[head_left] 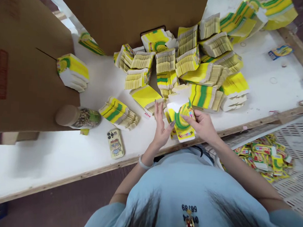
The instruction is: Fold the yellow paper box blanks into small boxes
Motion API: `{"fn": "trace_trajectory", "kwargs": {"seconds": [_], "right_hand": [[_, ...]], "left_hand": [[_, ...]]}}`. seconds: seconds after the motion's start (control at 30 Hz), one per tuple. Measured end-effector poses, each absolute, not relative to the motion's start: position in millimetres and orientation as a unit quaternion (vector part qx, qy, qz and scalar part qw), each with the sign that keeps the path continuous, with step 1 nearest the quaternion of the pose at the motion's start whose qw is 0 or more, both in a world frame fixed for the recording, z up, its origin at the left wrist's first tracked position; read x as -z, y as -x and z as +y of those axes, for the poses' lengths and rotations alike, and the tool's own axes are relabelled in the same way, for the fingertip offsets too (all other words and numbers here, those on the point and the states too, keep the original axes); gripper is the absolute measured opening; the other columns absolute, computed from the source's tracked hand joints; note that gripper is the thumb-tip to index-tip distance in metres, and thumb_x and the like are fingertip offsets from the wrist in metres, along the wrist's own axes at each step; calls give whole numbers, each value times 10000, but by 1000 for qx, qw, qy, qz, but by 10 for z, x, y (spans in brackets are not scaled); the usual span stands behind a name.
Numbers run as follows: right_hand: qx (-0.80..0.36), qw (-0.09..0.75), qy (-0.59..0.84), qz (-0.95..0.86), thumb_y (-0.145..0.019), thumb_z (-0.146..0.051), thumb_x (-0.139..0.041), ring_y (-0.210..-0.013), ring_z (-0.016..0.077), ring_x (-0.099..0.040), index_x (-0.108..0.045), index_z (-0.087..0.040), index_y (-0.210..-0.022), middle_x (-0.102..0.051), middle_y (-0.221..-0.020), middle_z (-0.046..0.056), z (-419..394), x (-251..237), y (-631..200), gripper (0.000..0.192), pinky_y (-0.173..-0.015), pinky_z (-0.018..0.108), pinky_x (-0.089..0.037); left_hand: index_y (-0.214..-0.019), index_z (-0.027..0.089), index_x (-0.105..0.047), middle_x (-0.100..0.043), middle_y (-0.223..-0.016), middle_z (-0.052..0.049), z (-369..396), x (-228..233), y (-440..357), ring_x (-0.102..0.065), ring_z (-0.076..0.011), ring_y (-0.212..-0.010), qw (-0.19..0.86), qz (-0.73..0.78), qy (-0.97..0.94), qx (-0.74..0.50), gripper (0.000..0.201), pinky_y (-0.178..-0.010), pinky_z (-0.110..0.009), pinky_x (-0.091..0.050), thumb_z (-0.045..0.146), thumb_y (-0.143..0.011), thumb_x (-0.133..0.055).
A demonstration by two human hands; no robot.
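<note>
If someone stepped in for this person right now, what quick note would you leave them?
Right hand holds a yellow-green carton, partly opened; left hand is open, fingers against its left side.
Flat carton stacks lie piled on the table ahead.
Done: small packs lie in the white crate at the right.
Left: the carton in hand is not yet fully formed, and many stacks remain.
A phone and a jar lie to the left.

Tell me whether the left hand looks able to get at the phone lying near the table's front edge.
Probably yes. The left hand is open beside the yellow carton, and only bare table lies between it and the phone; nothing covers the phone.
</note>
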State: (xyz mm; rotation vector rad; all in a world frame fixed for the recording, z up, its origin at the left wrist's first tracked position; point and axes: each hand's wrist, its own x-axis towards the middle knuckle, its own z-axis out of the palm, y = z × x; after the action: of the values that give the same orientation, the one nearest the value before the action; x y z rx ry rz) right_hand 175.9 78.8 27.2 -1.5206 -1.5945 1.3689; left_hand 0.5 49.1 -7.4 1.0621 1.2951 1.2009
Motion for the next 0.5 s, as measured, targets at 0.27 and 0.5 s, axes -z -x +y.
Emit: {"fn": "trace_trajectory", "kwargs": {"seconds": [0.27, 0.5], "right_hand": [[-454, 248, 612, -598, -760, -756, -634, -614, 206, -627, -466, -258, -747, -637, -634, 4, 988, 200, -1806, 525, -573, 309, -491], [-481, 336, 589, -556, -765, -692, -704, -539, 140, -457, -433, -242, -602, -426, -518, -52, 1078, 135, -2100, 550, -532, 275, -421]], "left_hand": [[-1603, 248, -272, -66, -1758, -106, 605, 593, -245, 40, -246, -1636, 437, 574, -509, -470, 785, -1325, -429, 24, 672, -968, -456], [-1575, 246, -324, -174, -1728, -141, 638, 601, -186, -56, -265, -1634, 393, 590, -535, -459, 719, -1323, -463, -38, 630, -984, -465]]}}
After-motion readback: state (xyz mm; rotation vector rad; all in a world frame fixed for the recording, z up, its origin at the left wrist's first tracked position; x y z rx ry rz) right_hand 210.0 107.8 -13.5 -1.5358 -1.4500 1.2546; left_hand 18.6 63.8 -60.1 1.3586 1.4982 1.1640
